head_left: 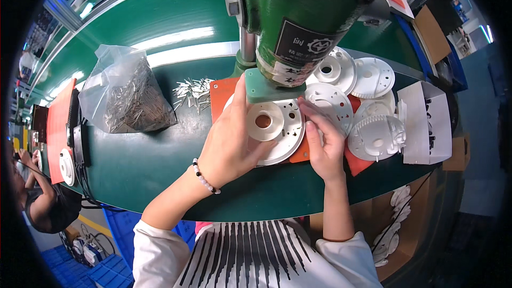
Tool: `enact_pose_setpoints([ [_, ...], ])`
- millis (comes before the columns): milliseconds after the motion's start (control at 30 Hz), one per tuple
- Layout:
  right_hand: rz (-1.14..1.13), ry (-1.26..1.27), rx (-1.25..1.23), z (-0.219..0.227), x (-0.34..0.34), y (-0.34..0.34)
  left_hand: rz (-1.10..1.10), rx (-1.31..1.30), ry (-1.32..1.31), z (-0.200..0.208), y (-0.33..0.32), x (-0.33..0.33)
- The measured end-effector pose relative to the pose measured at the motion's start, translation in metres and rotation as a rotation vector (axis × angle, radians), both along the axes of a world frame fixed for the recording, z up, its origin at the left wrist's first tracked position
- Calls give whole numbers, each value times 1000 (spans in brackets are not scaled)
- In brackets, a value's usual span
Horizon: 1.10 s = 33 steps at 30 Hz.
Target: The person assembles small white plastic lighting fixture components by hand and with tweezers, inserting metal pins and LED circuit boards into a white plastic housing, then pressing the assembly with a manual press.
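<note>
A white round plastic disc (290,141) with a raised central ring and small holes lies on an orange plate, under the green block (266,88) of a press. My left hand (226,138) is curved round the disc's left side, its thumb over the near part and its fingers reaching up beside the block. At the right rim, my right hand (326,146) has its fingers close together and its thumb against the edge. The fingertips of both hands are partly hidden near the block. The disc sits between the two hands.
The green press (304,16) towers over the middle. To the left are a clear bag of metal pins (130,96) and a loose pile of pins (193,93). Several white plastic parts (373,138) and a white box (433,128) stand right. Another person (45,197) works far left.
</note>
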State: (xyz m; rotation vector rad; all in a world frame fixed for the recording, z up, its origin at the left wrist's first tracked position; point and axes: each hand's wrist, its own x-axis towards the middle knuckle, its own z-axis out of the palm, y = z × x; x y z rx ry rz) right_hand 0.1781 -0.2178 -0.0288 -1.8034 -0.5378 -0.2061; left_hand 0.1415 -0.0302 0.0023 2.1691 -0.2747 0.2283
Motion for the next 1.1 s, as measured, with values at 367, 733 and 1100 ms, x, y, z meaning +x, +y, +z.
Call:
enact_pose_setpoints([
  [367, 54, -222, -352, -2, -5, -3, -14, 162, -89, 1, 11, 5],
  [733, -72, -235, -414, -11, -24, 5, -239, 236, -198, 0, 34, 29],
  [1100, 18, -170, -312, -8, -24, 1, 62, 134, -127, -16, 20, -5],
])
